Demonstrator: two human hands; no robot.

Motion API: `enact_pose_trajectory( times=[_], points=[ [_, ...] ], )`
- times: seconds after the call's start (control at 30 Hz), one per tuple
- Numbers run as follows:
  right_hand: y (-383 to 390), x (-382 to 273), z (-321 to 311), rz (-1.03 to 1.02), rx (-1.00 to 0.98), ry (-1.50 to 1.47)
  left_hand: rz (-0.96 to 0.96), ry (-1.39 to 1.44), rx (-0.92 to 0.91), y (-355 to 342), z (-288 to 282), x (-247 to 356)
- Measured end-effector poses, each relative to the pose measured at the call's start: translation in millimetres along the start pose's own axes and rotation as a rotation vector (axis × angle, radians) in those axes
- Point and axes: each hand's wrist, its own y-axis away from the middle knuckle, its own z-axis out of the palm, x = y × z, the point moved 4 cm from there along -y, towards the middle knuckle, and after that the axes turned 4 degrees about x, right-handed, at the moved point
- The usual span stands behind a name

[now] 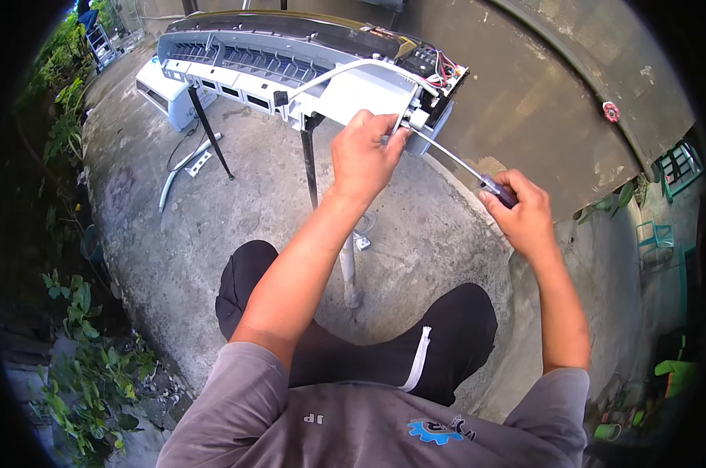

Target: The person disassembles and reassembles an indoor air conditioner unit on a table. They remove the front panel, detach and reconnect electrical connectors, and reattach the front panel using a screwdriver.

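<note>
A white indoor air-conditioner unit [236, 66] with exposed fins rests on black stand legs. At its right end are wiring [438, 66] and a small pale fitting [415, 118]. My left hand [364, 156] is closed at that fitting, thumb and fingers pressed on a part too small to name. My right hand [523, 210] grips the dark handle of a screwdriver [466, 164], whose long shaft reaches the fitting beside my left fingers. A pale hose [345, 66] arches over the unit's front.
A white casing [159, 90], pipe [166, 187] and cables lie on the concrete floor [166, 273]. A brown wall [540, 93] with a red valve [611, 111] stands right. Plants [80, 359] line the left. A person [88, 19] stands by a ladder far back.
</note>
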Motion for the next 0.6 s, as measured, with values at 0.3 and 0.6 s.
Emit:
enact_pose_trajectory(
  times=[0.3, 0.6],
  points=[
    [-10.6, 7.1, 8.6, 0.515, -0.526, -0.865, 0.02, -0.001, 0.027, -2.7, 1.7, -2.4],
    [9.0, -28.3, -3.4, -0.364, 0.394, 0.175, 0.02, 0.01, 0.033, -1.3, 3.7, -3.3]
  ],
)
